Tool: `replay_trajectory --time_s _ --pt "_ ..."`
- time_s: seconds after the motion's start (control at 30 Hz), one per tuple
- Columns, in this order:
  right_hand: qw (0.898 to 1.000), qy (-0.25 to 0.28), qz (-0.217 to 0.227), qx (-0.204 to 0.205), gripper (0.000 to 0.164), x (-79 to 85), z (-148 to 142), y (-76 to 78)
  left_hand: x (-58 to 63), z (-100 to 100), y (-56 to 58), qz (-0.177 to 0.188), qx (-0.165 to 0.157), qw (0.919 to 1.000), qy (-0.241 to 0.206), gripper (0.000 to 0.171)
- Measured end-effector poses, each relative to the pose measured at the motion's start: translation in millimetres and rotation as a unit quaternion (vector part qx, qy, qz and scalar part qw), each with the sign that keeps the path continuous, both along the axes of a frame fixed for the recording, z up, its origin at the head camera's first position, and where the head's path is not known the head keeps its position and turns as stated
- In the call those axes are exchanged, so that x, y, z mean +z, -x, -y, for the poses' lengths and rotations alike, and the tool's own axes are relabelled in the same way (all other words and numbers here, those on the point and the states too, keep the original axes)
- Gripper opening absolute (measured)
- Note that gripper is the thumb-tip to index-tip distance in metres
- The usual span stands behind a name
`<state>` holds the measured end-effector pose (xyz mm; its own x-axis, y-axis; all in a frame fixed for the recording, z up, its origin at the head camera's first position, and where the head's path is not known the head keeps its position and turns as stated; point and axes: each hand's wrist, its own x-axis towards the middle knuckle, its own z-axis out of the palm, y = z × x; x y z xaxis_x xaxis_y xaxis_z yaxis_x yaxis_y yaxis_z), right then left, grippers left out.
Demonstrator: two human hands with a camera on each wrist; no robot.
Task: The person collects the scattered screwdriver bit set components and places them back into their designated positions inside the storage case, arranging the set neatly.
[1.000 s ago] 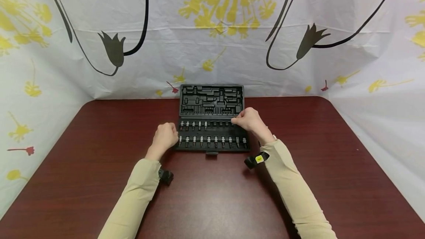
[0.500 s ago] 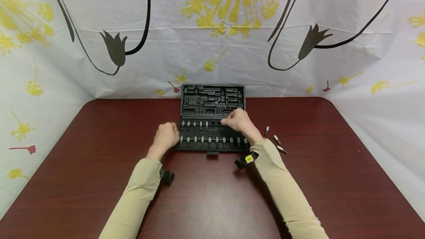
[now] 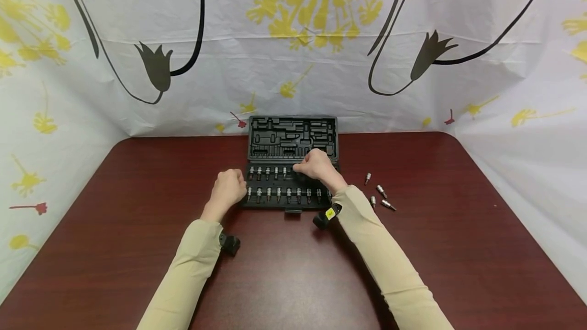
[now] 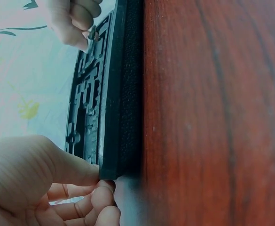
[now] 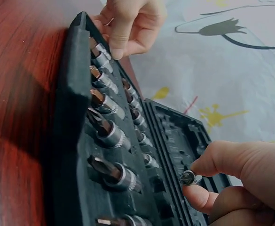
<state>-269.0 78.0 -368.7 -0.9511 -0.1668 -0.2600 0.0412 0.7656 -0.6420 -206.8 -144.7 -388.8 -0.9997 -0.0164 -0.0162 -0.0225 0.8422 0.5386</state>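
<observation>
A black plastic socket case lies unfolded at the back of the table, with several bit sockets in two rows. My left hand grips the left edge of the case, thumb above and fingers below in the left wrist view. Over the back row, my right hand pinches one bit socket between thumb and index finger, its end facing the right wrist camera. This hand covers part of the back row, and the right sleeve hides the right end of the front row in the head view.
Several loose bit sockets lie on the table right of the case, close to the right sleeve. The case's moulded lid leans up against the patterned white cloth. Dark red-brown wood forms the tabletop.
My right hand has shifted left along the back row, above the case. Its sleeve now leaves the loose bit sockets at the right uncovered. My left hand stays at the case's edge.
</observation>
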Motion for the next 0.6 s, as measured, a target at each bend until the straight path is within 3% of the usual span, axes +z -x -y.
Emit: replay_trajectory --time_s 0.43,0.6 --pt "0.997 -0.071 0.011 0.0 0.051 -4.8 18 10.8 -0.1 1 0.4 0.002 -0.002 1.0 -0.002 0.024" --pt "0.994 -0.11 0.026 0.005 0.037 -1.6 23 14.0 0.0 2 1.0 -0.002 -0.005 1.0 -0.004 0.025"
